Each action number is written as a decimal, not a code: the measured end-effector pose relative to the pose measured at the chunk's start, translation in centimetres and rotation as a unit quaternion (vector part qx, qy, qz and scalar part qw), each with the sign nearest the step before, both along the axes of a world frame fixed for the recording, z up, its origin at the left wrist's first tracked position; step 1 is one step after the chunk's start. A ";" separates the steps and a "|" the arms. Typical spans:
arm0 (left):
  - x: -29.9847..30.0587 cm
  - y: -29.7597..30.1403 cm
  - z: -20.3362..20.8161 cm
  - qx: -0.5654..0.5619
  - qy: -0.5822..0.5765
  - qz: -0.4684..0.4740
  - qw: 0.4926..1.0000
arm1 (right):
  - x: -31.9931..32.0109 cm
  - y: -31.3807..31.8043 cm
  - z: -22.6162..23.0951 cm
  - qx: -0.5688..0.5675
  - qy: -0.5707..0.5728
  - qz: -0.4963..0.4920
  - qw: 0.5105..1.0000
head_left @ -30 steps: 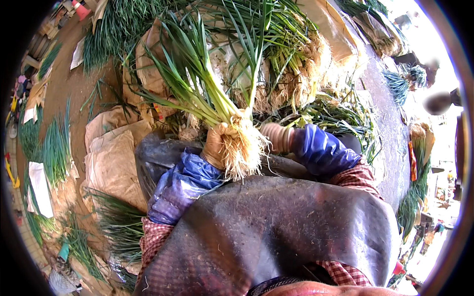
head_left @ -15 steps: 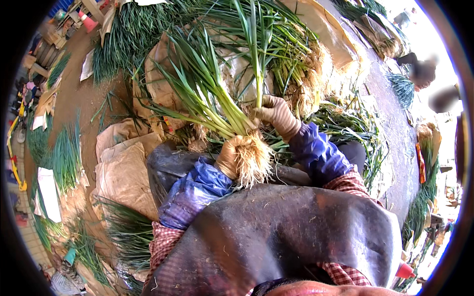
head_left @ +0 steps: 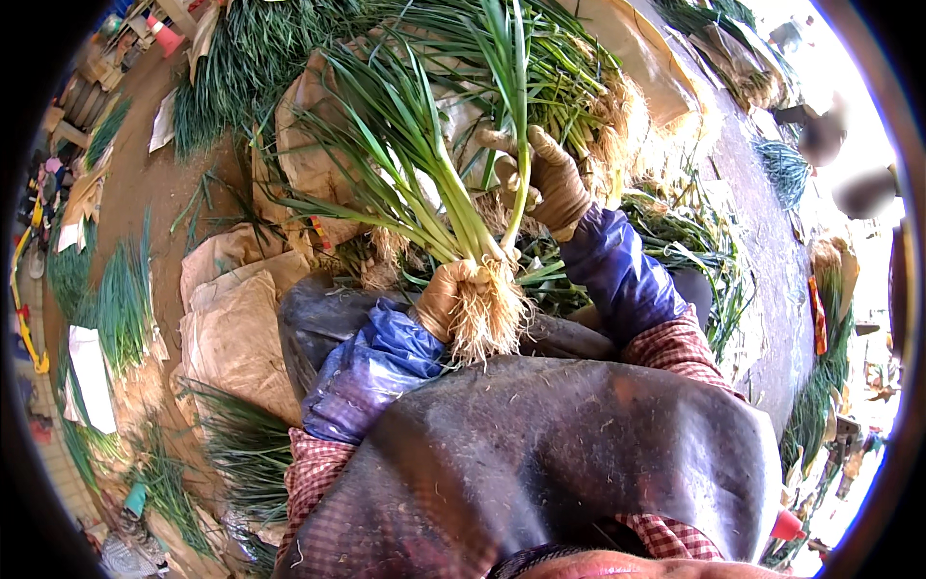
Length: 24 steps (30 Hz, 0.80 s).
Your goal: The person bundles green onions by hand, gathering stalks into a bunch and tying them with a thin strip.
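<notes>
Gloved left hand (head_left: 446,297) grips hairy-rooted scallion bunch (head_left: 439,207); right hand (head_left: 552,183) pinches 1 stalk (head_left: 519,145).

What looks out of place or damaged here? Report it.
Nothing is clearly damaged. The left hand grips a bunch of green onions just above its roots, and the right hand holds one stalk above the pile. Loose stalks lie scattered on the ground, untidy rather than odd.

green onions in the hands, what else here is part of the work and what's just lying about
In hand:
- bunch of green onions, gripped at the roots by the left hand
- single stalk, pinched by the right hand
- onion pile behind the hands

Lying about:
- sacks on the ground
- loose bundles at left
- orange cone
</notes>
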State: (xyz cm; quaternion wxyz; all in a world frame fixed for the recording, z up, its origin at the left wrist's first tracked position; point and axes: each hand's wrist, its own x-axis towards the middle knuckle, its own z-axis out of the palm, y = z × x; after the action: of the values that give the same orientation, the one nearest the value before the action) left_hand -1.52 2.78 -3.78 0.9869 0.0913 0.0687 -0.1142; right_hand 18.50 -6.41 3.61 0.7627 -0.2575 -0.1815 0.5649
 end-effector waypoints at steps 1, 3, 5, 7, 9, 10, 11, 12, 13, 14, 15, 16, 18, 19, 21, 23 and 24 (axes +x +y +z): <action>0.0 -0.3 1.8 0.037 0.000 -0.004 0.999 | 0.6 0.1 -0.7 0.059 -0.003 0.016 0.998; 0.1 -0.3 3.0 0.068 -0.023 0.003 0.997 | 0.6 0.9 -1.0 0.125 0.025 0.020 0.992; 0.3 -0.4 3.3 0.051 -0.068 0.014 0.996 | -0.2 0.8 -0.9 0.069 0.059 -0.007 0.996; 0.1 -0.8 3.7 -0.018 -0.055 0.026 0.998 | -0.7 0.3 -1.5 -0.070 0.008 -0.001 0.998; 0.2 -0.8 3.6 -0.013 -0.051 0.032 0.998 | -1.2 -0.1 -2.6 -0.192 -0.094 0.036 0.976; 0.0 -0.8 4.0 -0.003 -0.049 0.032 0.998 | -1.7 -0.3 -2.9 -0.262 -0.169 0.043 0.949; 0.0 -0.7 4.3 0.009 -0.047 0.028 0.998 | -1.0 -0.5 -4.7 -0.208 -0.411 0.114 0.881; -0.1 -0.7 4.3 0.007 -0.046 0.021 0.999 | -0.5 -0.6 -6.5 -0.139 -0.734 0.117 0.654; -0.1 -0.5 4.1 0.007 -0.043 0.014 0.999 | -0.8 -0.2 -6.1 -0.055 -0.877 0.049 0.475; -0.1 -0.4 3.9 0.006 -0.041 0.007 0.999 | -1.4 -1.0 -5.7 -0.075 -0.780 0.088 0.615; -0.1 -0.3 3.3 -0.017 -0.045 0.005 0.999 | -2.1 -1.4 -5.4 -0.227 -0.788 0.137 0.555; -0.1 -0.4 3.2 0.008 -0.030 0.016 0.999 | -3.4 -1.6 -2.5 -0.249 -0.839 0.166 0.454; -0.1 -0.6 2.8 0.059 -0.002 0.031 0.998 | -2.9 -4.5 -6.5 -0.126 -0.908 -0.025 0.400; -0.3 -0.4 1.7 0.047 0.011 0.028 0.998 | -3.2 -4.5 -7.1 -0.166 -0.917 0.012 0.364; -0.4 -0.6 0.1 0.080 0.029 0.024 0.996 | -3.6 -4.4 -7.9 -0.246 -0.923 0.085 0.284; -0.1 -1.0 0.5 0.105 0.046 0.007 0.993 | -1.7 -6.2 -12.9 -0.239 -0.894 0.105 0.363; -0.1 -0.9 0.6 0.107 0.033 0.000 0.994 | -1.1 -6.8 -14.5 -0.233 -0.878 0.115 0.402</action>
State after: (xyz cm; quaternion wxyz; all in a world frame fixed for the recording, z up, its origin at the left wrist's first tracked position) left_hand -1.62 1.88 -3.14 0.9688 0.1921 0.1129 -0.1088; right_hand 17.45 -13.25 -10.93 0.0223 -0.7563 -0.6406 0.1312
